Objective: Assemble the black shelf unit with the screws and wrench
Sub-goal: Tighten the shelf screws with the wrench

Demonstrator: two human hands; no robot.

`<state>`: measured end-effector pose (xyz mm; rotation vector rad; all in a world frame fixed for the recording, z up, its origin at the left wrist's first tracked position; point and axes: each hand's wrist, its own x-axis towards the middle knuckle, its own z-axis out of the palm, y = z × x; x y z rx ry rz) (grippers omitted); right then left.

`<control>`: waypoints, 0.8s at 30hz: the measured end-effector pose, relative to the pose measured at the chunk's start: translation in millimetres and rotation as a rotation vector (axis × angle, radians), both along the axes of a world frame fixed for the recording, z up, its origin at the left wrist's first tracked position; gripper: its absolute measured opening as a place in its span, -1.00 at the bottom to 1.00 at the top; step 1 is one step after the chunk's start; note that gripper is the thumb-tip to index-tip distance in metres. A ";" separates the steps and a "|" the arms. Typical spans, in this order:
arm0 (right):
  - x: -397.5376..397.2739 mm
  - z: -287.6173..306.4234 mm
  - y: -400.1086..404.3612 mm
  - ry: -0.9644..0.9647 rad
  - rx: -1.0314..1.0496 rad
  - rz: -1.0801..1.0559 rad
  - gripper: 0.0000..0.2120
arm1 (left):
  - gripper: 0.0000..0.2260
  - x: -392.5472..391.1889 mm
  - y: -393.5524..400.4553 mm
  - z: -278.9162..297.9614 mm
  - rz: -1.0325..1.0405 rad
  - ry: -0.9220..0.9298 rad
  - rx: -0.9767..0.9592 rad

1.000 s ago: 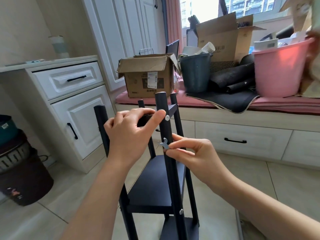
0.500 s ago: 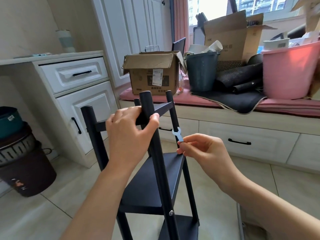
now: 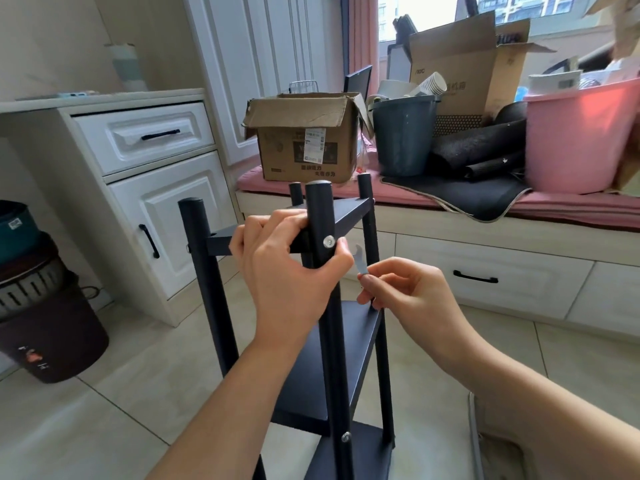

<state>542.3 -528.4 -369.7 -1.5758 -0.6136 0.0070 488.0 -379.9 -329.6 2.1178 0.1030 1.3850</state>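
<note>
The black shelf unit (image 3: 349, 344) stands upright on the tiled floor in front of me, with round posts and flat shelves. My left hand (image 3: 287, 268) grips the near post and the top shelf's edge, thumb beside a silver screw (image 3: 328, 241) in that post. To the right of the post, my right hand (image 3: 405, 292) pinches a small flat silver wrench (image 3: 360, 261), its open jaw pointing up, a short way from the screw. A second screw (image 3: 345, 436) sits lower on the same post.
A white cabinet (image 3: 145, 174) with drawers stands left. Dark bins (image 3: 41, 306) are stacked at far left. Behind the shelf, a window bench (image 3: 485, 244) carries a cardboard box (image 3: 304, 140), a grey bucket (image 3: 405, 136), black rolls and a pink tub (image 3: 581, 133).
The shelf top has tilted back toward me, so the upper screw shows again. My right hand brought the wrench from beside the far post to just right of the near post.
</note>
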 end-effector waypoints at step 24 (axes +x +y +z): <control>0.6 -5.6 6.3 -0.139 -0.138 -0.062 -0.89 | -0.88 3.2 19.5 -0.7 -0.194 0.055 -0.149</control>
